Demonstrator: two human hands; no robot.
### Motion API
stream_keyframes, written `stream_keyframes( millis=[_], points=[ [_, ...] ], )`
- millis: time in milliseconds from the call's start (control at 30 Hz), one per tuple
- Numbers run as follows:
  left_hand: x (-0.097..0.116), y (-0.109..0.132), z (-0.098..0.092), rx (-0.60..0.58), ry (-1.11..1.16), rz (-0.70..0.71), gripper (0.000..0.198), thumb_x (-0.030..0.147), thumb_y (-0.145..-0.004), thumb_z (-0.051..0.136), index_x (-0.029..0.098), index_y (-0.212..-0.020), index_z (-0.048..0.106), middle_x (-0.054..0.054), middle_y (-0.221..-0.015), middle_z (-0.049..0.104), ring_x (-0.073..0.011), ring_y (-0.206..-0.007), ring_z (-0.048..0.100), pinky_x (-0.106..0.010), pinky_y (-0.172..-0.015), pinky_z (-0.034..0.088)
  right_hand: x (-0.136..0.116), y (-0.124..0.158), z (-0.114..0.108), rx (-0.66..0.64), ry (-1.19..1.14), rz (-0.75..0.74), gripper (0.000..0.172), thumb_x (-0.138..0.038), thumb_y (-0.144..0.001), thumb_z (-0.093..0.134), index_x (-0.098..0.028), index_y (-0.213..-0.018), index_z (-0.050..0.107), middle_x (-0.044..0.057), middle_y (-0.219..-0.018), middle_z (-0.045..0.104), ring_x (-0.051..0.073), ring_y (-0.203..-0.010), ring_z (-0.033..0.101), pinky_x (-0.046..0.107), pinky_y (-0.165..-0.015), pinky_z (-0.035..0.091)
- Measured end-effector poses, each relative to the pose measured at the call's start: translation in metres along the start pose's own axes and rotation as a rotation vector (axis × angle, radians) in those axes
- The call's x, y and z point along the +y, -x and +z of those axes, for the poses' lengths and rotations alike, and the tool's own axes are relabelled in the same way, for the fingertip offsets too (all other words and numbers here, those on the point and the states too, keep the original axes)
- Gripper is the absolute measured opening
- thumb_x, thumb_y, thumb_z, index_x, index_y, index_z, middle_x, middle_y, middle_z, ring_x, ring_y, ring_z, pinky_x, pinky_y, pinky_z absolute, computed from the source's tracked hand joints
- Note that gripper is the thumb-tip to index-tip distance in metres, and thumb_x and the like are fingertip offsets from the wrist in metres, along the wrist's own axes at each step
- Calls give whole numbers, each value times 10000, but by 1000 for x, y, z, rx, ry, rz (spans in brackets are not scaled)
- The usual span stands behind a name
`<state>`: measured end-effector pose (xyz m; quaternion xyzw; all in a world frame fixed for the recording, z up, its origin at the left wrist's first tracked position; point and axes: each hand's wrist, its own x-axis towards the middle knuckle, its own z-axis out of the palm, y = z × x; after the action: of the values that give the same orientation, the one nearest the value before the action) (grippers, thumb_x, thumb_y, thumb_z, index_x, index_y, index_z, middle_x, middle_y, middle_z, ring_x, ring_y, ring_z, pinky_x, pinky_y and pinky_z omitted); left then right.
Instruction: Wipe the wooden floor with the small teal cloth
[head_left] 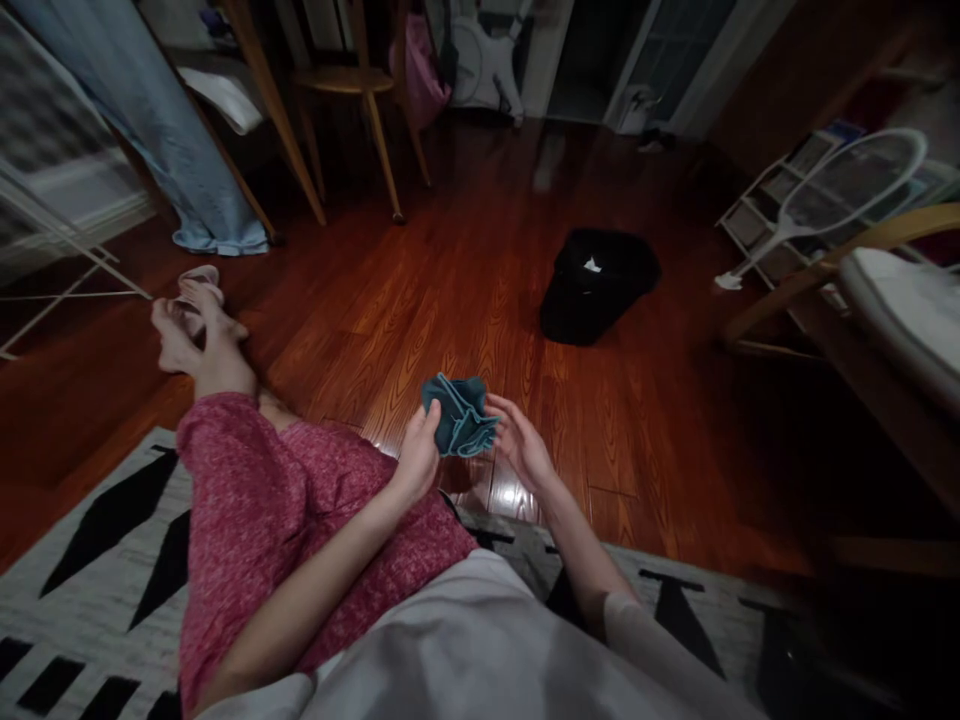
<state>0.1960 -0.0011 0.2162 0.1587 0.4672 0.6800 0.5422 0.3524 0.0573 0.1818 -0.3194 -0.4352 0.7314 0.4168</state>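
Observation:
A small teal cloth [459,415], bunched into folds, is held up between both hands above the wooden floor. My left hand [417,457] grips its left side with fingers closed on the fabric. My right hand [520,445] holds the right edge, fingers curled against it. I am seated on a rug with my legs in red-pink trousers [262,500] stretched out to the left, bare feet [196,330] crossed.
A black bag or bin [596,285] lies on the floor ahead. Wooden stool [352,90] and blue curtain [172,130] stand at the back left, a white rack [45,250] at far left. A chair [892,300] and racket [847,190] are on the right. Black-and-white rug [90,590] lies under me.

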Motion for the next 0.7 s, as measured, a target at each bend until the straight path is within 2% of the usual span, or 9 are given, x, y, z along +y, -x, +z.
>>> stream_keyframes(
  millis=[67, 167, 267, 367, 467, 600, 700],
  points=[
    [3, -3, -2, 64, 97, -57, 305, 411, -908, 697, 179, -1105, 678, -104, -1141, 743, -236, -1115, 683, -342, -956, 553, -6, -38, -33, 103, 288, -99, 413, -516, -923, 513, -293, -1258, 603, 76, -1302, 649, 241, -1160, 630, 435, -957, 535],
    [4, -9, -12, 141, 191, -177, 304, 341, -956, 635, 172, -1209, 635, -114, -1171, 739, -223, -1080, 707, -360, -957, 567, -35, -107, -88, 516, 862, -212, 447, -376, -891, 483, -231, -1307, 560, 136, -1384, 561, 249, -1209, 585, 437, -990, 513],
    [5, -13, -26, 158, 215, -342, 311, 298, -1005, 527, 149, -1269, 599, -109, -1102, 764, -220, -973, 745, -361, -893, 603, -84, -167, -131, 677, 1022, -276, 617, -289, -835, 517, -152, -1432, 445, 209, -1559, 335, 315, -1369, 423, 505, -1101, 404],
    [8, -11, -40, 128, 166, -460, 259, 225, -994, 504, 124, -1199, 625, -95, -984, 785, -215, -836, 766, -336, -800, 627, -130, -212, -156, 738, 1331, -242, 750, -234, -818, 528, -146, -1530, 311, 209, -1634, 182, 348, -1353, 419, 506, -1054, 431],
    [11, -9, -49, 139, 107, -481, 167, 133, -941, 534, 142, -1060, 650, -65, -877, 786, -199, -723, 762, -299, -700, 627, -161, -244, -168, 674, 1678, -88, 742, -214, -860, 503, -171, -1562, 263, 206, -1605, 256, 296, -1228, 533, 409, -951, 483],
    [14, -7, -53, 155, 91, -388, 135, 70, -850, 620, 172, -933, 649, -29, -811, 774, -178, -663, 748, -253, -627, 603, -179, -263, -171, 591, 1837, 17, 574, -195, -886, 516, -146, -1454, 462, 212, -1425, 471, 229, -1031, 630, 334, -861, 468],
    [19, -8, -50, 120, 99, -352, 128, 115, -844, 668, 175, -956, 664, -33, -841, 776, -176, -694, 749, -247, -625, 592, -183, -260, -168, 578, 1904, 13, 418, -165, -909, 491, -108, -1310, 595, 222, -1286, 576, 243, -1023, 631, 334, -839, 442]
  ],
)
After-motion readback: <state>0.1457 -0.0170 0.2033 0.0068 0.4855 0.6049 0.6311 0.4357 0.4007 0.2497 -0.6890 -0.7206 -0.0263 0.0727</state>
